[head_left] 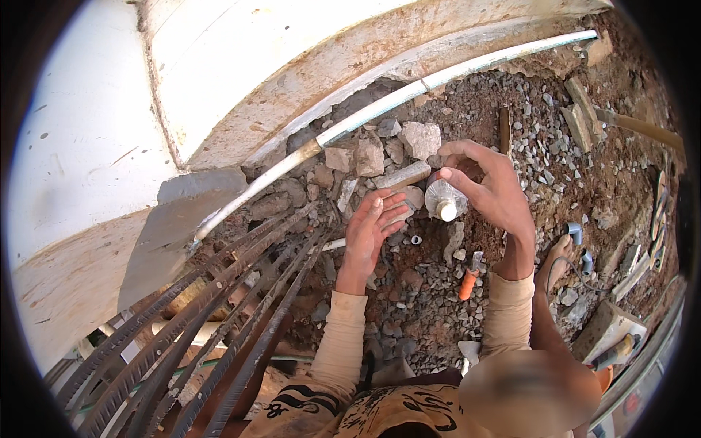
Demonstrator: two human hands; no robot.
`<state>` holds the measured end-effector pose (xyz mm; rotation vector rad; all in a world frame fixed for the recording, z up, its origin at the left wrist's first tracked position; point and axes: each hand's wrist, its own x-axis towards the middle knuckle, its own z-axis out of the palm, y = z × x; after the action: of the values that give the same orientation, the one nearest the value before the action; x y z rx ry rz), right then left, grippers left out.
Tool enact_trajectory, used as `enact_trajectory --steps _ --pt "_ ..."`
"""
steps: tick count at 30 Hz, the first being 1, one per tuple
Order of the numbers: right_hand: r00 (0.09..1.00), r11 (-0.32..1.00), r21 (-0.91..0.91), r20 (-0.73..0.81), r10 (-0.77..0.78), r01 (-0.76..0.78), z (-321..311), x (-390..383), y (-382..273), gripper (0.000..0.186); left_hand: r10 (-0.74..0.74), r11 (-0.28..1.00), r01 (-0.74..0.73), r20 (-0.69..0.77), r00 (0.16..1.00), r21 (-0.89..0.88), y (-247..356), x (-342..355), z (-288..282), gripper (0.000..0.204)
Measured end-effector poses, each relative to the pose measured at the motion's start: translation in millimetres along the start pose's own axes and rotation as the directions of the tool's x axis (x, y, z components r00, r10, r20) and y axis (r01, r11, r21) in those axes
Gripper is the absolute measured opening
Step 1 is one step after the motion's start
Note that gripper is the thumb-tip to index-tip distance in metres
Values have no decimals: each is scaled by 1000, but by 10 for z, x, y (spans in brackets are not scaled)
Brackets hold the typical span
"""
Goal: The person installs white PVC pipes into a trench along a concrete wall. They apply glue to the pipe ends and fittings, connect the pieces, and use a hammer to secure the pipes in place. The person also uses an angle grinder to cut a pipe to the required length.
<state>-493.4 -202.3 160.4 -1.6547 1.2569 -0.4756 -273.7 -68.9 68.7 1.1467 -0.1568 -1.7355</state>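
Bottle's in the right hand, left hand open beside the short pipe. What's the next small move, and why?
Probably close the left hand on the short pipe to steady it. The right hand already grips the capped bottle just beside the pipe's end, while the left palm is open and holding nothing.

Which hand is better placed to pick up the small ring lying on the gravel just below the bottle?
Left. The left hand is open and empty, its fingers beside the small ring. The right hand is wrapped around the clear bottle, so it is likely occupied.

White pipe [380,109], orange-handled tool [468,281], reddish-brown soil [584,182].
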Motion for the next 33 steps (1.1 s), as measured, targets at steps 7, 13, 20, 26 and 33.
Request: enact_trajectory --steps 7,13,20,26,33 --pt "967 807 -574 -254 -16 -138 -62 -98 402 80 194 445 -88 0 981 891 -437 -64 -54 47" --pt "980 677 -722 -2 199 -139 1132 -570 1286 113 24 539 14 -32 999 842 -562 -596 -221 41" --pt "990 738 -661 -65 126 -137 1163 -515 1199 101 138 685 -36 -81 987 727 -326 -1363 -854 40" --pt "959 732 -648 280 -29 211 959 -1205 -83 93 -121 986 143 -229 966 83 -574 -1746 -1002 72" --pt "765 772 -353 592 -253 528 1587 -1912 -1258 101 37 824 113 252 967 -555 -766 -2437 -839 81"
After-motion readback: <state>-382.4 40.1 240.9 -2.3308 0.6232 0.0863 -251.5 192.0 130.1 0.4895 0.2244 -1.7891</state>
